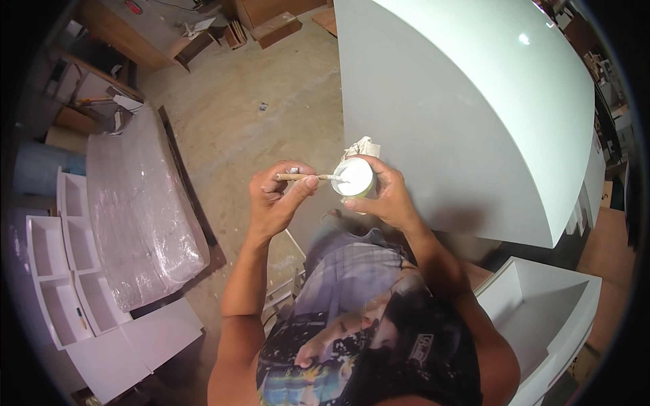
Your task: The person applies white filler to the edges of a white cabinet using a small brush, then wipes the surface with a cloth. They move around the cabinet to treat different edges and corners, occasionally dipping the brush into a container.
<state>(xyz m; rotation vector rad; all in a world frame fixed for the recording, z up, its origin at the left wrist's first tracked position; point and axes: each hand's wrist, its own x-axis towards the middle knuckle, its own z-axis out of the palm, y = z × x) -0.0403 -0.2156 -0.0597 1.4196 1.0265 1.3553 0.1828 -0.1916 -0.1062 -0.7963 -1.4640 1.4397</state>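
My left hand [271,199] pinches the wooden handle of a small paintbrush [327,177]. The brush lies roughly level, and its tip reaches over the rim into a small round tub [367,193]. White paint [355,177] shows inside the tub. My right hand [396,199] grips the tub around its side, thumb at the near edge. A crumpled pale cloth [363,146] sticks out just beyond the tub, next to my right fingers; whether those fingers hold it too, I cannot tell.
A large white panel piece with a curved edge [413,122] stands close on the right. Below it is an open white drawer-like box [542,318]. At left are a plastic-wrapped mattress-like pad [145,210], white compartment shelving [51,243] and white boards [135,345]. Concrete floor [223,101] lies between.
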